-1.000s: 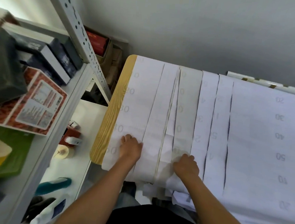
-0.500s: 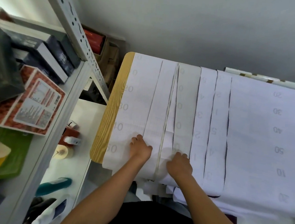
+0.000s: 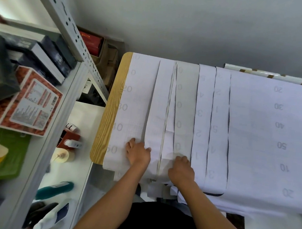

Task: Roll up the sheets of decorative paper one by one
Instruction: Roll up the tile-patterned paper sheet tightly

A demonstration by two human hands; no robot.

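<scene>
Several long white sheets of decorative paper lie side by side, back side up, on a wooden table (image 3: 110, 111), printed with faint numbers. Their near ends hang over the table's front edge. A wide sheet (image 3: 139, 95) is leftmost, then a narrow strip (image 3: 160, 106), a greyer strip (image 3: 185, 99), two more strips and a very wide sheet (image 3: 262, 132). My left hand (image 3: 138, 153) presses flat where the leftmost sheet meets the narrow strip. My right hand (image 3: 181, 168) rests with bent fingers on the greyer strip's near end, where the paper puckers slightly.
A metal shelf rack (image 3: 69, 17) stands at the left, holding books and a red printed box (image 3: 32, 103). Lower down, a white surface carries small bottles (image 3: 72, 142) and a teal tool (image 3: 55, 190). A rolled tube (image 3: 258, 73) lies along the table's far edge.
My left hand has slid right, from the middle of the leftmost sheet to its seam with the narrow strip. My right hand has shifted slightly nearer to the left one.
</scene>
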